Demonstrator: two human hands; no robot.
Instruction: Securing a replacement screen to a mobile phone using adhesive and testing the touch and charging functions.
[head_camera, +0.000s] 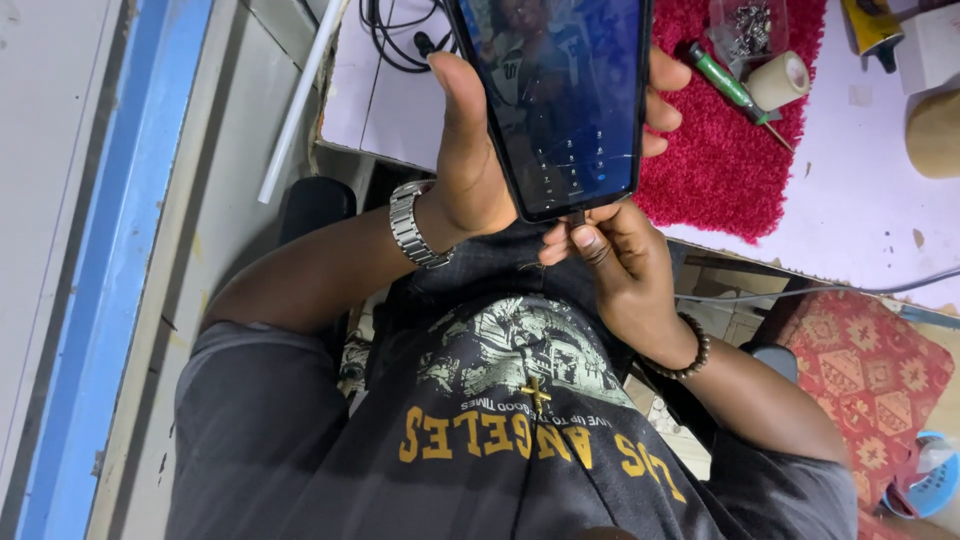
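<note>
1. Left hand (470, 165) grip wrapped round phone (555, 95), held up over desk (860, 200) edge
2. Right hand (625, 255) grip pinching small plug (578, 216) at phone's bottom edge
3. Red mat (720, 160), screwdriver (735, 92), tape roll (780, 80) on desk beyond phone

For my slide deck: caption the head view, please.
Left hand holds a dark phone while right hand pinches a plug at its lower edge.
</note>
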